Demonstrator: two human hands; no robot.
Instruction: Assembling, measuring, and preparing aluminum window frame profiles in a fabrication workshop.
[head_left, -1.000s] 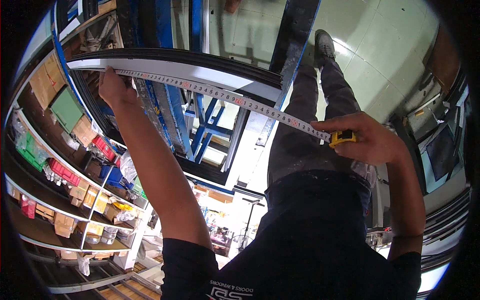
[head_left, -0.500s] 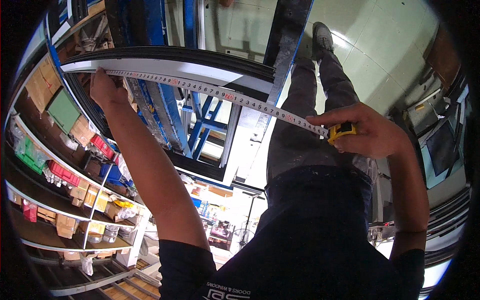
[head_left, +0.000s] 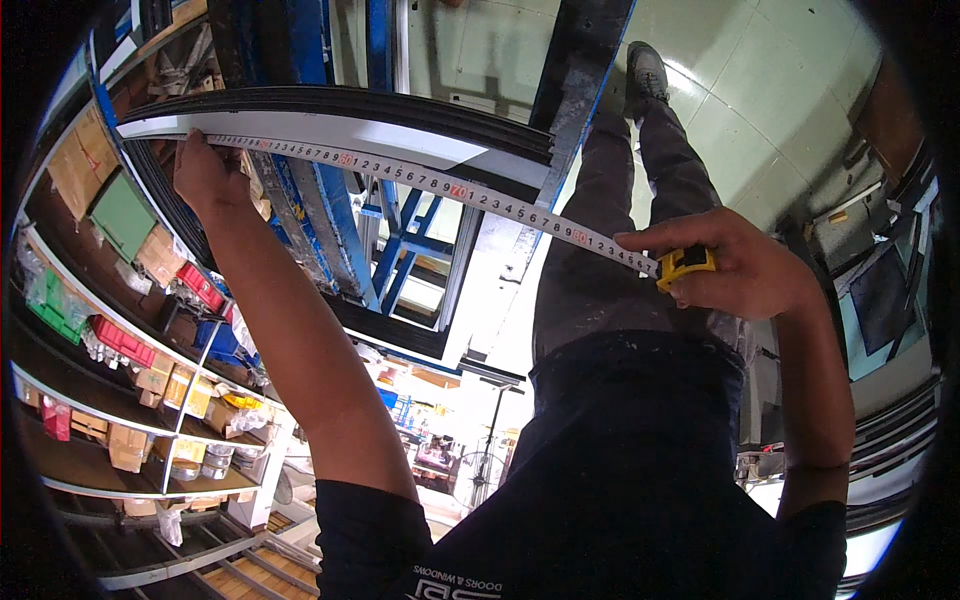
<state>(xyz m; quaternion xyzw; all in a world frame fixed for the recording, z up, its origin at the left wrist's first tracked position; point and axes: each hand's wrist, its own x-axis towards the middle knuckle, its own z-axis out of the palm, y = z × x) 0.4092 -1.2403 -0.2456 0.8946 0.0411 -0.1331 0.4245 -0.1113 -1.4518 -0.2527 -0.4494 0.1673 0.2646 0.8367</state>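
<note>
Head view: I look down past my dark shirt [head_left: 620,470] at both hands and a stretched tape.
Left hand: mine [head_left: 208,180] is at the far left, fingers bent, fingertips at the tape blade beside the pale bar; its underside is hidden, so I cannot tell whether it pinches or only presses.
Right hand: mine [head_left: 750,265] grips the yellow tape case [head_left: 686,268] between thumb and fingers, the forefinger reaching left along the blade.
Tape blade: pale, with black and red marks, the blade [head_left: 460,190] runs straight from my left hand, close along the bar's near edge, then beyond its right end, above my grey trousers [head_left: 590,280], to the case.
Pale bar: dark-edged and seemingly bowed, the bar [head_left: 330,129] lies across blue steelwork [head_left: 345,235].
Left shelves: the shelves [head_left: 110,487] carry cardboard boxes [head_left: 128,447], a green bin [head_left: 55,308] and red bins [head_left: 122,341].
Far floor: my shoe [head_left: 647,75] rests on pale tiles [head_left: 760,80].
</note>
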